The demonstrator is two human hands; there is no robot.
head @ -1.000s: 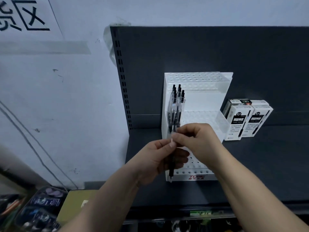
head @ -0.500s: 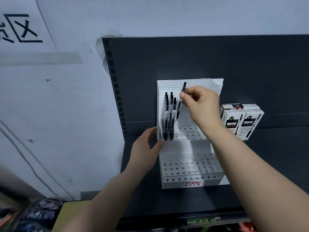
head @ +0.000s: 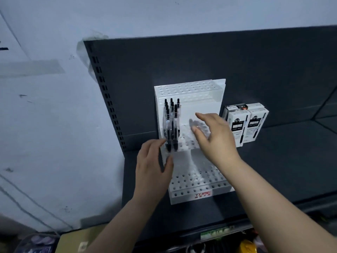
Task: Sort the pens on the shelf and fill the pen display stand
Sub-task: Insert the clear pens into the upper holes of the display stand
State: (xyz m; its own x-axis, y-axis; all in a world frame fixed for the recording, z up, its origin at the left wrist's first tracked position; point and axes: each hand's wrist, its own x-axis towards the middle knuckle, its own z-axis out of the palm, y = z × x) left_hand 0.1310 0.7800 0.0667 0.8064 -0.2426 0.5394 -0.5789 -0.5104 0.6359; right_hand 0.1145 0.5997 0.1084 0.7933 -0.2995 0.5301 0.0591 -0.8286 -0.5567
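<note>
A white tiered pen display stand (head: 200, 106) with rows of holes stands on the dark shelf (head: 284, 154). Several clear pens with black caps (head: 171, 125) stand upright in the left end of its middle tier. My left hand (head: 153, 165) rests against the stand's left side just below those pens, fingers relaxed. My right hand (head: 215, 137) hovers in front of the middle tier, fingers spread and holding nothing. The top and bottom tiers hold no pens.
Two white pen boxes (head: 246, 123) with black labels stand upright to the right of the stand. The shelf's slotted upright (head: 107, 99) runs along the left by a pale wall. A cardboard box (head: 82, 241) and packaged goods sit below the shelf edge.
My right hand put the pen it held into the middle tier, let go and drew back with fingers spread. My left hand stays at the stand's left side.
</note>
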